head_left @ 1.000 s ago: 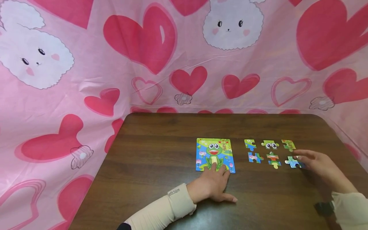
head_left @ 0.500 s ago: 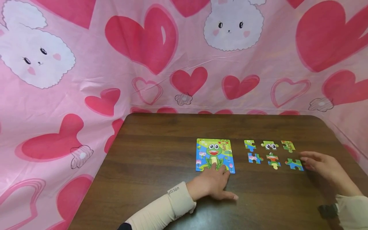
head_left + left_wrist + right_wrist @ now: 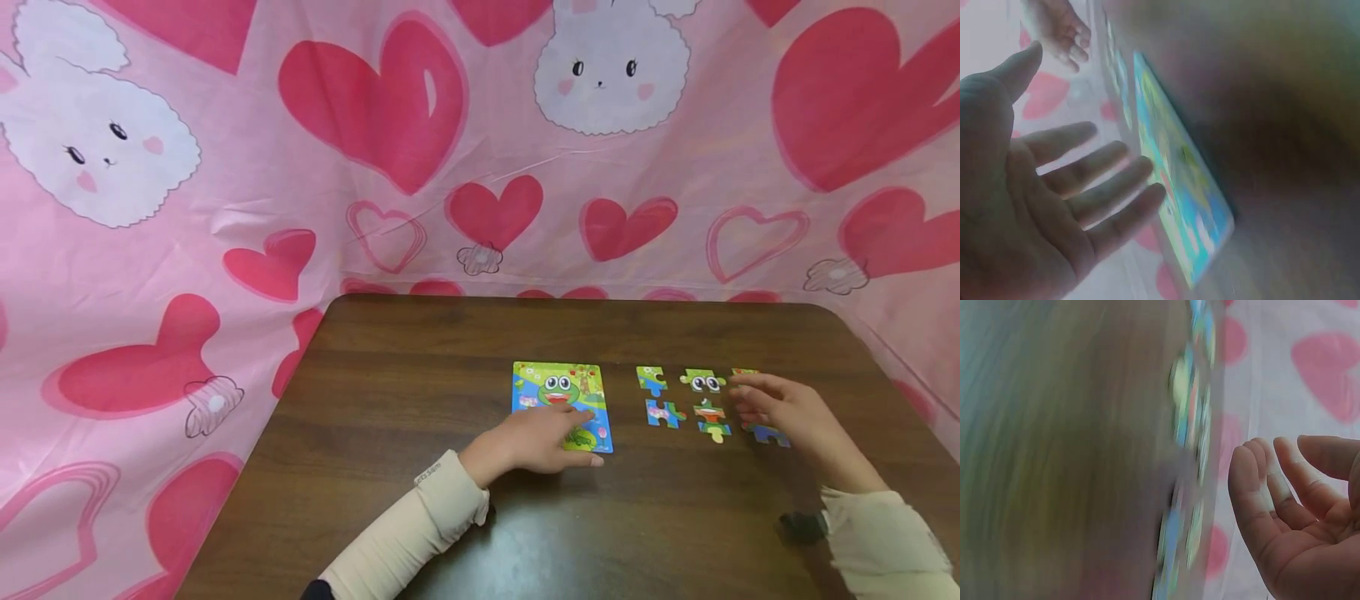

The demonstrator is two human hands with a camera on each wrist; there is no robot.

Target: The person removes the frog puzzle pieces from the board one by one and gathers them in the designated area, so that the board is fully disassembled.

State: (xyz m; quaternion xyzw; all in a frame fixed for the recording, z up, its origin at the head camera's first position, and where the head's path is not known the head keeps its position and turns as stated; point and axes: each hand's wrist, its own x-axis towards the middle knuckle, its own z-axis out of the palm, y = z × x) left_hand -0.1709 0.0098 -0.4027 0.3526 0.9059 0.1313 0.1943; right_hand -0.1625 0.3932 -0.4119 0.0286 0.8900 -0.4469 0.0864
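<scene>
A square frog picture board (image 3: 600,387) lies flat on the table. Over its lower part hovers my left hand (image 3: 536,440), fingers spread and holding nothing; the left wrist view shows the fingertips (image 3: 1154,194) raised off the board. To the right lie several jigsaw pieces in two rows, among them a frog-eyes piece (image 3: 703,382), a mouth-and-belly piece (image 3: 711,422), a flower piece (image 3: 663,413) and a green-and-blue piece (image 3: 651,379). Above the right-hand pieces is my right hand (image 3: 791,425), fingers loosely bent, nothing in it. It partly covers a blue piece (image 3: 768,436) and a red-and-green piece (image 3: 745,372).
The dark wooden table (image 3: 420,375) has rounded far corners. Behind and at its sides hangs a pink cloth (image 3: 510,108) with hearts and white rabbits.
My right hand has let go of the lower right jigsaw piece, drawn right, then moved left over the right-hand pieces. My left hand has lifted from the board and shifted slightly left.
</scene>
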